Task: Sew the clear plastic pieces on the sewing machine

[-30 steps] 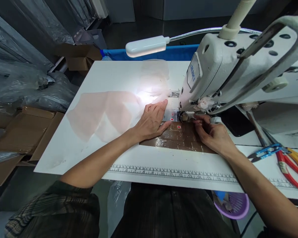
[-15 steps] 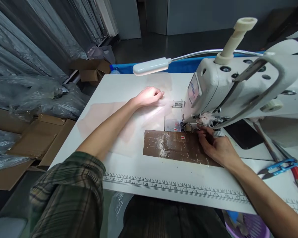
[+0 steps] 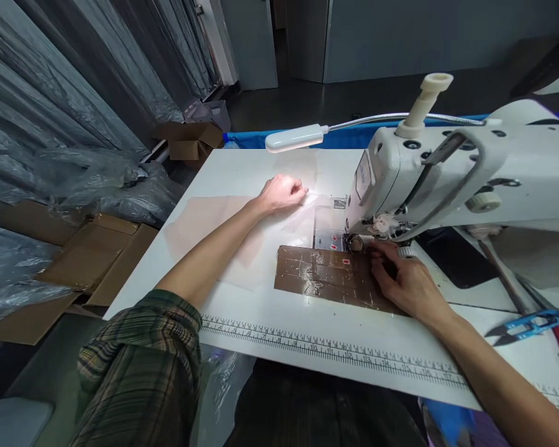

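My left hand (image 3: 283,192) is closed, thumb against curled fingers, on a sheer pale pink fabric (image 3: 214,217) that spreads over the white table to the left of the sewing machine (image 3: 447,174). My right hand (image 3: 407,276) is by the needle area, its fingertips pinched together just right of the presser foot (image 3: 354,242). What those fingertips hold is hidden or too small to make out. Under the right hand lies a brown taped board (image 3: 321,276), flat in front of the metal needle plate (image 3: 326,238).
A white lamp (image 3: 294,138) on a bendable neck hangs over the table. Blue thread snips (image 3: 524,324) and a black phone-like slab (image 3: 456,257) lie at the right. A printed ruler (image 3: 307,341) runs along the front edge. Cardboard boxes (image 3: 116,248) stand at the left.
The whole view has shifted a little, as the camera moved. Both hands stay at nearly the same places beside the machine, still closed.
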{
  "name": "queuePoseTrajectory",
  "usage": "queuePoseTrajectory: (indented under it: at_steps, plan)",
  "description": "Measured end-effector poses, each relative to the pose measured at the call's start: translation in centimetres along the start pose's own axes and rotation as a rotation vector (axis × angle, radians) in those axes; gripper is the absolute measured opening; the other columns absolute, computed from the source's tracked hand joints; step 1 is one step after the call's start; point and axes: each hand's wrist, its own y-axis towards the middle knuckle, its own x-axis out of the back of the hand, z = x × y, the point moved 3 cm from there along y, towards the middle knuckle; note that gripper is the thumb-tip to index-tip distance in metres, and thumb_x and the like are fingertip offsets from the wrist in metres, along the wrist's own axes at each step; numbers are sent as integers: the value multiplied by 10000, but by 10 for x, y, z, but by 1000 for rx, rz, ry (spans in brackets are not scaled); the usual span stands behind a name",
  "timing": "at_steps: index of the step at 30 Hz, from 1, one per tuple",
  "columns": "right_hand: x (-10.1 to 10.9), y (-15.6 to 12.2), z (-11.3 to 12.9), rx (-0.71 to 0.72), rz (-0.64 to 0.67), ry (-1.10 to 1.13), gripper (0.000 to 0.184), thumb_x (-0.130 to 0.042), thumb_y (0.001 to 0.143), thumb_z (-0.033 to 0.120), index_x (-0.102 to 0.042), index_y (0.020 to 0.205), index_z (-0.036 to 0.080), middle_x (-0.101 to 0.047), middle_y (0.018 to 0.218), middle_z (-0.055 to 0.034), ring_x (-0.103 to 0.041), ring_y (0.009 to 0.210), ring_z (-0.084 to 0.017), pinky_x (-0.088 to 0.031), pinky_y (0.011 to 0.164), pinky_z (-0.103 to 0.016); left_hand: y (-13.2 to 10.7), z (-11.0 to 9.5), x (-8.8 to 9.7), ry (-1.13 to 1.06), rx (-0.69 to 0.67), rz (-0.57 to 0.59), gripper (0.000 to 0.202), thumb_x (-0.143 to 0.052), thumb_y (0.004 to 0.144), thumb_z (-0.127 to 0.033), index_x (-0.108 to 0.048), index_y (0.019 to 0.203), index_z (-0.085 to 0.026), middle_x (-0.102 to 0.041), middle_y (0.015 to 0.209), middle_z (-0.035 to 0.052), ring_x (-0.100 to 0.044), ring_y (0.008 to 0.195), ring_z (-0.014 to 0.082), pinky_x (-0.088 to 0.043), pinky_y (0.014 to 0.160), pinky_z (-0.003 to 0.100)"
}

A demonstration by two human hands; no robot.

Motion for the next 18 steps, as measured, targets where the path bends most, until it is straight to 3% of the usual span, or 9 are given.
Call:
queuePoseTrajectory:
  at_steps: [2,5,7,11,15,18]
  plan:
    - [1,1,1,8,5,-1,382,-473,900,384,-688,1169,219,-672,1032,-93,-635,669,-201,-515,694,-389,-5,1,-1,44,-1,55,332,-523,898,-412,-722,1021,-176,-700,942,97,-646,887,258,-500,829,366]
    - [2,1,1,-1,-21,-5,377,-478,896,379,-711,1139,208,-676,981,-87,-625,643,-195,-510,680,-383,-8,8,1,115,7,3,389,-520,902,-362,-692,1195,-170,-642,1226,146,-604,1126,308,-464,989,423]
    - [2,1,2,-11,-31,1,381,-484,896,376,-719,1143,206,-682,950,-83,-625,647,-196,-516,693,-383,-8,11,2,122,6,-42,387,-490,916,-305,-685,1212,-149,-616,1292,160,-569,1206,319,-421,1061,454]
    - [1,2,4,-33,-40,39,394,-505,893,372,-725,1175,208,-700,1001,-89,-638,696,-196,-536,731,-382,-6,-4,-1,71,-125,-113,385,-427,959,-276,-656,1234,-132,-638,1287,157,-584,1201,285,-419,1056,428]
    - [4,4,0,-101,-71,150,360,-550,884,418,-741,1105,208,-714,1004,-96,-655,749,-213,-544,721,-375,6,-26,-12,40,-236,-54,379,-423,988,-327,-639,1255,-166,-648,1284,141,-599,1178,274,-448,1004,404]
    - [11,11,-9,-125,-54,252,338,-576,890,484,-753,939,201,-718,845,-97,-651,719,-236,-531,647,-368,16,-29,-18,20,-210,-1,291,-521,936,-322,-688,1100,-148,-676,1160,151,-632,1089,297,-473,963,429]
